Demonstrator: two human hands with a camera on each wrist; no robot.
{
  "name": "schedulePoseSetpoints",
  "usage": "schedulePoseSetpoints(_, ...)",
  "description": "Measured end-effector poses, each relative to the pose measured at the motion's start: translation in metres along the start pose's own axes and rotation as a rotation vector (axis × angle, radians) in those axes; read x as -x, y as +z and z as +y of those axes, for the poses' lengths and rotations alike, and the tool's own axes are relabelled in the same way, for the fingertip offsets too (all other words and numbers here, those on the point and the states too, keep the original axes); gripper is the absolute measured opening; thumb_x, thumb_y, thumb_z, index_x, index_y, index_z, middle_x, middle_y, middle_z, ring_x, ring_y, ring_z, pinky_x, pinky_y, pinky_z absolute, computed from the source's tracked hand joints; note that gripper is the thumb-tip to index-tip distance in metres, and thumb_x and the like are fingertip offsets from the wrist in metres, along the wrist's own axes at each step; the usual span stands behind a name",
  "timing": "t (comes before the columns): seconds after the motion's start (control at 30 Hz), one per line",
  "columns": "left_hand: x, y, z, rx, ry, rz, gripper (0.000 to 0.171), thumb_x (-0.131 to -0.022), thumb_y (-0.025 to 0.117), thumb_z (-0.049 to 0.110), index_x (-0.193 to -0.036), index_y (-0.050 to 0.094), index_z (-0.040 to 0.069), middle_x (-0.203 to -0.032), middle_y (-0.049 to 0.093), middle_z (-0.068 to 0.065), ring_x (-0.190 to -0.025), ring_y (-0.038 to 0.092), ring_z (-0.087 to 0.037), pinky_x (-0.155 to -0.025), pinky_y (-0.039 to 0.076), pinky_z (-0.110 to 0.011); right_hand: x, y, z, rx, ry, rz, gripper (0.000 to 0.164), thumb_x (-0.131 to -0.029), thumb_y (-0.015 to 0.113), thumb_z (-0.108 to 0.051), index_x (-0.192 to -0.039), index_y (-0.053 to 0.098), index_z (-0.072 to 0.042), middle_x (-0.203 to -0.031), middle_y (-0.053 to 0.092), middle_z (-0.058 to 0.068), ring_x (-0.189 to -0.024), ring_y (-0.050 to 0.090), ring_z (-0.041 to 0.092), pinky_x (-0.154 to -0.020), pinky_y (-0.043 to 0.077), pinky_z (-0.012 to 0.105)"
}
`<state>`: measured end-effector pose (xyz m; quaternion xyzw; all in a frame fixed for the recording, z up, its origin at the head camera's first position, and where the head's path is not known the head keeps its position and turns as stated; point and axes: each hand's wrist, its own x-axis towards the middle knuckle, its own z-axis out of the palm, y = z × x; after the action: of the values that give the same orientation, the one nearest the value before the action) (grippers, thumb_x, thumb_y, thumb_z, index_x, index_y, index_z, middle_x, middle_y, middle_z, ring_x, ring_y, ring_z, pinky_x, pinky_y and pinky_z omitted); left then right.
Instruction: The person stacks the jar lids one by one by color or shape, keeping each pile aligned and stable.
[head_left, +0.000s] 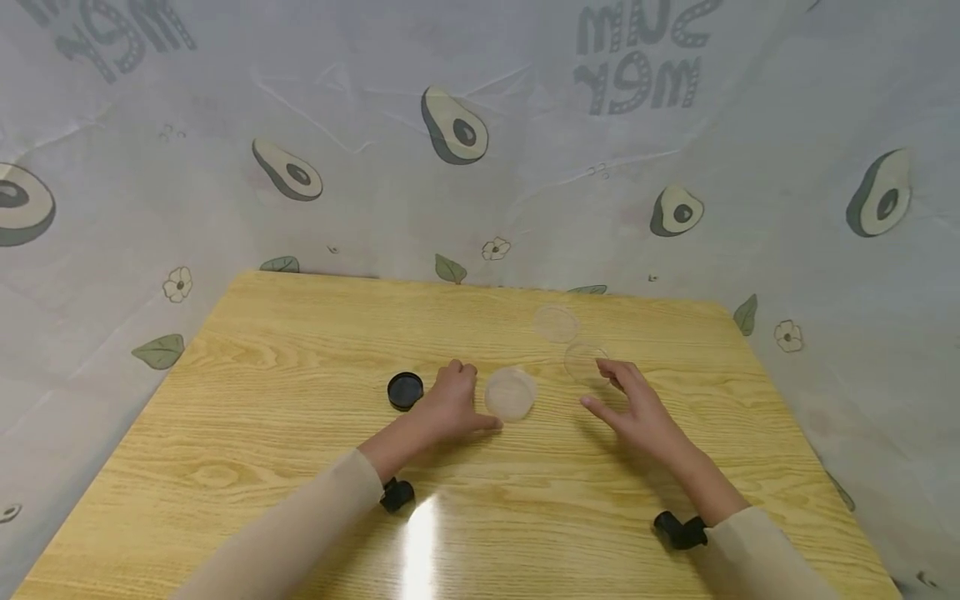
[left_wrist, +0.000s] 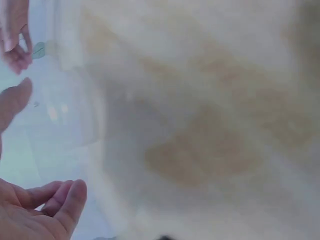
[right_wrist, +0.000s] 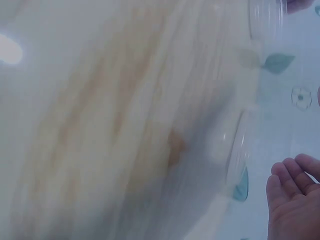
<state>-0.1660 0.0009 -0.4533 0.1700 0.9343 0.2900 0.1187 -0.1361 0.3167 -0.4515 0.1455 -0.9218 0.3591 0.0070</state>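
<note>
My left hand [head_left: 450, 404] is low over the table between a round black case with a glossy dark top [head_left: 405, 391] and a whitish, see-through petri dish [head_left: 511, 394]. Its thumb lies spread at the dish's near edge; whether it touches cannot be told. The right hand [head_left: 637, 412] hovers at the near side of a clear petri dish [head_left: 581, 364], thumb and fingers apart with nothing visible between them. Farther back is another clear petri dish [head_left: 557, 323]. In the right wrist view the hand [right_wrist: 295, 200] has relaxed fingers, near a clear dish rim [right_wrist: 237, 150].
The wood-grain table [head_left: 300, 467] ends in front of a pale cloth [head_left: 360, 200] printed with avocados and leaves. A black wrist camera [head_left: 396, 495] hangs under the left wrist, and another black camera [head_left: 678, 531] under the right. Light glares on the near table surface.
</note>
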Motion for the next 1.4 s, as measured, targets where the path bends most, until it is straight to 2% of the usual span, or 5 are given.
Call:
schedulePoseSetpoints(0.13,-0.008,-0.014,0.017,-0.012,0.04,0.008,0.099,-0.084,0.083,0.057,-0.151,0.045,-0.005,-0.149,0.046,-0.025,-0.139,0.045,-0.043,-0.109,0.049,-0.051,0.006,-0.017,0.012,0.013,0.016,0.036,0.071,-0.103,0.069,-0.029,-0.155,0.038,0.007,-0.153,0.042,0.029,-0.143,0.042,0.049,-0.119,0.035,0.065)
schedulePoseSetpoints(0.3,-0.032,-0.027,0.048,-0.035,0.12,0.007,0.095,-0.088,0.078,0.059,-0.154,0.043,-0.001,-0.156,0.044,-0.024,-0.146,0.041,-0.042,-0.114,0.047,-0.052,0.002,-0.032,0.022,0.037,0.048,0.019,0.074,-0.104,0.067,-0.033,-0.158,0.035,0.005,-0.155,0.04,0.03,-0.145,0.039,0.049,-0.118,0.035,0.066)
schedulePoseSetpoints(0.5,-0.066,-0.02,0.078,-0.083,0.177,-0.076,0.086,-0.093,0.077,0.048,-0.154,0.042,-0.002,-0.153,0.047,-0.023,-0.143,0.047,-0.039,-0.114,0.048,-0.049,-0.018,-0.036,0.029,0.055,0.1,-0.068,0.083,-0.102,0.069,-0.039,-0.16,0.029,0.006,-0.156,0.037,0.032,-0.145,0.038,0.052,-0.118,0.036,0.067)
schedulePoseSetpoints(0.93,-0.106,0.015,0.107,-0.136,0.087,-0.189,0.073,-0.093,0.08,0.038,-0.145,0.047,-0.002,-0.153,0.047,-0.021,-0.141,0.05,-0.034,-0.115,0.047,-0.044,-0.049,-0.041,0.053,0.071,0.205,-0.244,0.093,-0.097,0.076,-0.034,-0.162,0.023,0.004,-0.158,0.037,0.03,-0.143,0.041,0.049,-0.114,0.04,0.065)
schedulePoseSetpoints(1.4,-0.117,0.037,0.121,-0.174,0.012,-0.199,0.063,-0.097,0.077,0.029,-0.145,0.049,-0.001,-0.151,0.047,-0.02,-0.144,0.047,-0.034,-0.117,0.046,-0.042,-0.065,-0.041,0.044,0.122,0.227,-0.322,0.093,-0.095,0.079,-0.033,-0.16,0.027,0.008,-0.152,0.04,0.029,-0.136,0.043,0.041,-0.115,0.04,0.06)
